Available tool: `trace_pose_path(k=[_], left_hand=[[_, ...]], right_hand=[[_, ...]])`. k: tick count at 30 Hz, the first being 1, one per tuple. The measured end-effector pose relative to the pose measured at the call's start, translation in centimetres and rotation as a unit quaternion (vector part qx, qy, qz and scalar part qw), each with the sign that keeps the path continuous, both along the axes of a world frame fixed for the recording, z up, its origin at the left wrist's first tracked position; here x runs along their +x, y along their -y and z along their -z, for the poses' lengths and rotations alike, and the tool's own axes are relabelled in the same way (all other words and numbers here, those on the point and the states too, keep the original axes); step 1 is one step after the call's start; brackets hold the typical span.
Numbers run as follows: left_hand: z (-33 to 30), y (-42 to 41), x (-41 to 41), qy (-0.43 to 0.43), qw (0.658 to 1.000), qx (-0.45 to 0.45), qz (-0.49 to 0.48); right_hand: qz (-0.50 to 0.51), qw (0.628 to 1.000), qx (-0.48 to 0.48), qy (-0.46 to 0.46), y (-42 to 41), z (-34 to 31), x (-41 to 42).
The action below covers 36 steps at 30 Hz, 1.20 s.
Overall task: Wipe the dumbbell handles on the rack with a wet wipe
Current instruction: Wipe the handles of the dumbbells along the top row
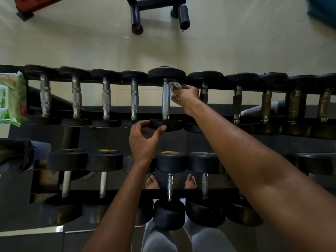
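The right hand [185, 95] pinches a crumpled wipe [175, 88] against the side of a steel handle [165, 99] on the rack's [272, 89] top row, likely to rub along its length. The left hand [143, 140] hovers open and empty just below, fingers curled near that dumbbell's [166, 124] front head, seemingly ready to steady it. Far beyond the left hand sits a green wipes pack [11, 99]; its lid looks shut.

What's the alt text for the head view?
A person's right hand presses a wet wipe against a dumbbell handle on the rack's top row, while the open left hand hovers by that dumbbell's near head. A green wipes pack sits far left.
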<state>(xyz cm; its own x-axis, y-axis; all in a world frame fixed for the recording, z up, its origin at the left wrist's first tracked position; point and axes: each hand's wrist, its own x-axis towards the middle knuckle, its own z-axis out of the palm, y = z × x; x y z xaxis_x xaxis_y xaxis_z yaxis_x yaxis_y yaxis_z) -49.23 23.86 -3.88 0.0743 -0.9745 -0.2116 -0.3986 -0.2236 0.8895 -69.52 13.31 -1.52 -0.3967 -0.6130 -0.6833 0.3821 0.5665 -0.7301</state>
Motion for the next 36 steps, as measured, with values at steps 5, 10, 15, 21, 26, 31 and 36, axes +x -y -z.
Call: trace_pose_path(k=[5,10,15,21,26,31,36], left_hand=[[-0.2,0.3,0.2,0.003,1.000,0.008,0.008],[-0.1,0.2,0.3,0.010,1.000,0.010,0.018],[-0.1,0.1,0.4,0.014,1.000,0.004,0.015],[-0.3,0.3,0.4,0.008,1.000,0.012,0.022],[-0.3,0.1,0.2,0.008,1.000,0.016,0.022],[-0.4,0.1,-0.1,0.010,1.000,0.014,0.016],[-0.6,0.0,-0.2,0.024,0.999,0.015,0.018]], right_hand=[[-0.117,0.990,0.063,-0.040,-2.6,-0.5,-0.6],[-0.275,0.937,0.100,-0.190,-4.6,-0.6,-0.5],[-0.388,0.868,0.091,-0.296,-4.7,-1.9,-0.5],[-0.468,0.674,-0.167,-0.547,2.3,-5.7,1.1],[-0.590,0.444,-0.096,-0.668,3.5,-5.8,2.3],[-0.581,0.515,-0.039,-0.629,3.1,-5.5,2.6],[-0.628,0.567,0.011,-0.533,3.3,-5.5,3.1]])
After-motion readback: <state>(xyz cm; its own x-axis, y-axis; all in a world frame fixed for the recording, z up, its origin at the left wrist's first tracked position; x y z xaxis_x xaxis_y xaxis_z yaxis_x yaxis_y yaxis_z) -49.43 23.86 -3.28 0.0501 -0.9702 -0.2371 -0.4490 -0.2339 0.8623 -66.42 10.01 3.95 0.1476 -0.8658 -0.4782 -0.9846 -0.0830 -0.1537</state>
